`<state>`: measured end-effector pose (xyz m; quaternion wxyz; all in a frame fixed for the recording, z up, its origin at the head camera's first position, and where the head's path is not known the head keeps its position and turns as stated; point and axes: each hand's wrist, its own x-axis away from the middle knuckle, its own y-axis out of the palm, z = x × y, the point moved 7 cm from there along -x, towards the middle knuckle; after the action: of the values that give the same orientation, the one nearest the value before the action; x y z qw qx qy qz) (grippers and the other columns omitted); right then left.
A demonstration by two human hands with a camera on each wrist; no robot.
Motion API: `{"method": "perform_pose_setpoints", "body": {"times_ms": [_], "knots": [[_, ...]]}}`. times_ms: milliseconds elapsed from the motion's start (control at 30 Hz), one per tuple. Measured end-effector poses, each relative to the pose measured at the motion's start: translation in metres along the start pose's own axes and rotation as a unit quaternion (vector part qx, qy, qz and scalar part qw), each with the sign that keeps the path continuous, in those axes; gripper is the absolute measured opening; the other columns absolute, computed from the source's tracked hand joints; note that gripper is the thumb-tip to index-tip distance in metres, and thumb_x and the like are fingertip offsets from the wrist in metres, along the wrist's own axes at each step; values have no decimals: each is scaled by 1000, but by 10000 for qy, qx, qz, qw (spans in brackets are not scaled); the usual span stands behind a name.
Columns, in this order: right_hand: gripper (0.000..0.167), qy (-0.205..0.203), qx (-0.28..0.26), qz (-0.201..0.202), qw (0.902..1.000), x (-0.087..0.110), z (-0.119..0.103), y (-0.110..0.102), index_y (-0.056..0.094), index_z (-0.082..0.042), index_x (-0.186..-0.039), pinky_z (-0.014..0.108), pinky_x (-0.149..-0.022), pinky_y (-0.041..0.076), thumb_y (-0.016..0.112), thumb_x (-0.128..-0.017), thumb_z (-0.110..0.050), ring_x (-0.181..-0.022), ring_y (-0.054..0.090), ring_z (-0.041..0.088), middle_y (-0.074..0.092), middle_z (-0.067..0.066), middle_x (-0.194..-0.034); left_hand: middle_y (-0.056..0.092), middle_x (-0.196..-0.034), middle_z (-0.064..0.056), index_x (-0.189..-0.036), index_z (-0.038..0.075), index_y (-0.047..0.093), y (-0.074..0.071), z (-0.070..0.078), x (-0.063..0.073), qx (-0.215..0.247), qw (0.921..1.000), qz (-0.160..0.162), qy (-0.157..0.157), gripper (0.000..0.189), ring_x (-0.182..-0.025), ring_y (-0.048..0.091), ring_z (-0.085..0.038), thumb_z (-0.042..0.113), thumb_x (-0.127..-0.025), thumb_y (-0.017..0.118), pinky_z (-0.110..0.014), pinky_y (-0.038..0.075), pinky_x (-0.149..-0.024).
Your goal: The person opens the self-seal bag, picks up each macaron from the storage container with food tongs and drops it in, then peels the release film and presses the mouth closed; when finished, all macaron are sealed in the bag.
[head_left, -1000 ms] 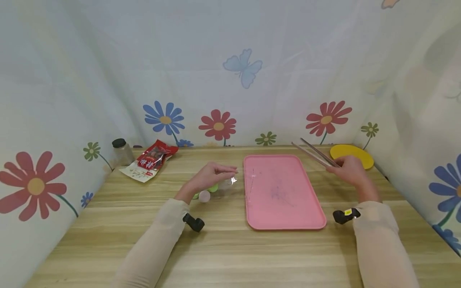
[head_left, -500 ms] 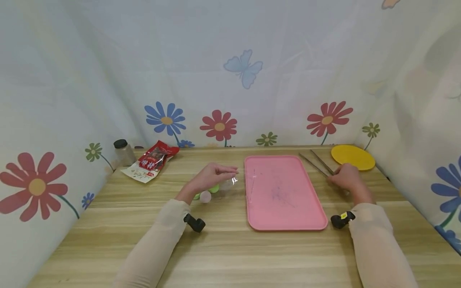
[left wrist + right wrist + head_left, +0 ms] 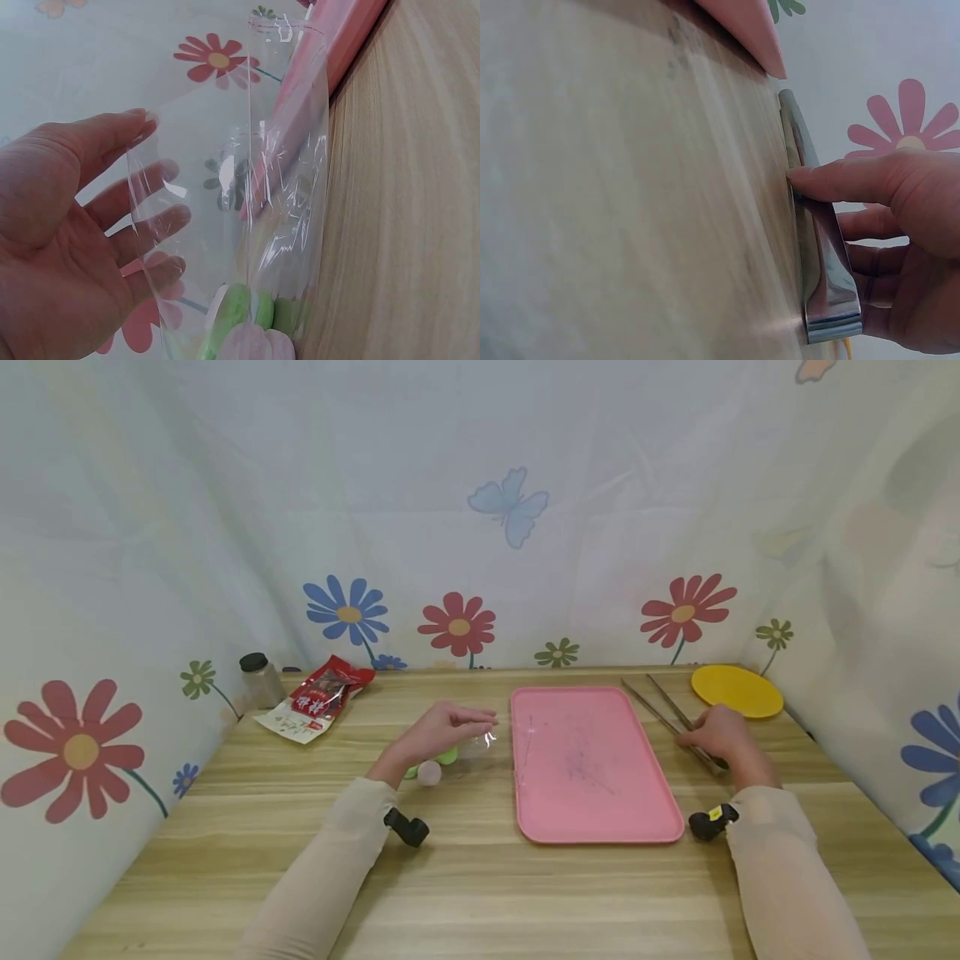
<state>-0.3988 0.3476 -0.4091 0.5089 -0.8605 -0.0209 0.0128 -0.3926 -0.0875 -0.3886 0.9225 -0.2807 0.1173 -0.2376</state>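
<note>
Metal tongs (image 3: 826,274), just lowered at frame right and seemingly parked, are gripped by the right hand (image 3: 725,732) as the left hand (image 3: 431,733) pinches a clear bag (image 3: 289,187).

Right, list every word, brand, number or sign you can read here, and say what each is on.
No text is clear enough to quote.
Red-and-white packet: lettering too blurred.
Clear bag: red print across one end, too small.
Yellow label on the right black wrist camera: any marking too small.
</note>
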Motion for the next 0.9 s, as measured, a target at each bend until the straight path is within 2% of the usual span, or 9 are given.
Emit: {"method": "perform_pose_setpoints", "body": {"times_ms": [133, 233, 333, 400, 467, 533, 700, 800, 900], "knots": [[54, 47, -10, -39, 10000, 0, 2, 0, 67, 18, -104, 41, -65, 52, 79, -83, -30, -73, 58, 28, 68, 23, -88, 61, -136, 11, -121, 26, 75, 0, 0, 0, -67, 10000, 39, -10, 27, -131, 52, -15, 34, -96, 68, -40, 46, -105], [48, 102, -16, -141, 9998, -1, 2, 0, 67, 15, -92, 37, -60, 47, 76, -85, -31, -68, 54, 27, 61, 17, -75, 62, -135, 11, -121, 26, 75, 0, 0, 0, -53, 10000, 46, -10, 27, -131, 52, -15, 34, -96, 68, -41, 46, -105], [49, 53, 67, -117, 9999, -1, -4, -3, 66, 16, -95, 41, -64, 51, 72, -89, -33, -71, 58, 32, 62, 23, -79, 61, -136, 11, -122, 25, 74, 1, 0, 0, -30, 10000, 30, -16, 28, -132, 52, -15, 34, -96, 68, -41, 46, -106], [54, 15, 129, -79, 9999, 1, -12, -6, 64, 19, -105, 48, -74, 55, 69, -92, -33, -81, 61, 40, 65, 33, -93, 61, -136, 11, -123, 23, 74, 2, 0, 0, -12, 10000, 13, -21, 29, -132, 51, -14, 35, -96, 68, -40, 45, -106], [62, -91, 177, 15, 9998, 3, -23, -10, 58, 22, -119, 56, -86, 52, 68, -94, -33, -98, 62, 46, 61, 39, -116, 61, -137, 10, -124, 20, 73, 2, 1, 0, 0, 10000, -4, -16, 31, -132, 51, -15, 34, -97, 68, -41, 45, -107], [62, -221, 204, 71, 9995, 4, -37, -14, 56, 22, -122, 58, -90, 50, 67, -95, -32, -103, 60, 48, 60, 38, -119, 61, -137, 9, -125, 19, 73, 1, 1, 0, -7, 10000, -6, -8, 33, -133, 51, -16, 35, -97, 68, -42, 45, -107], [53, -583, 21, 162, 9982, 6, -75, -13, 58, 18, -123, 55, -88, 51, 67, -95, -27, -98, 59, 43, 63, 33, -112, 61, -137, 8, -126, 17, 72, 0, 3, 1, -39, 10000, -2, 37, 34, -133, 51, -16, 34, -97, 67, -41, 45, -106], [49, -725, -176, 52, 9972, 6, -102, -3, 60, 13, -124, 49, -82, 54, 67, -96, -27, -94, 59, 38, 64, 27, -108, 61, -137, 7, -126, 16, 72, 0, 4, 1, -23, 10000, -13, 77, 34, -133, 51, -17, 33, -97, 67, -42, 45, -106], [43, -1166, -327, -20, 9926, 10, -135, 12, 64, 9, -122, 42, -76, 55, 69, -95, -24, -88, 60, 31, 67, 19, -101, 61, -137, 8, -124, 20, 73, 0, 4, 1, -24, 10000, -19, 72, 31, -133, 51, -16, 34, -97, 67, -40, 45, -106]]}}
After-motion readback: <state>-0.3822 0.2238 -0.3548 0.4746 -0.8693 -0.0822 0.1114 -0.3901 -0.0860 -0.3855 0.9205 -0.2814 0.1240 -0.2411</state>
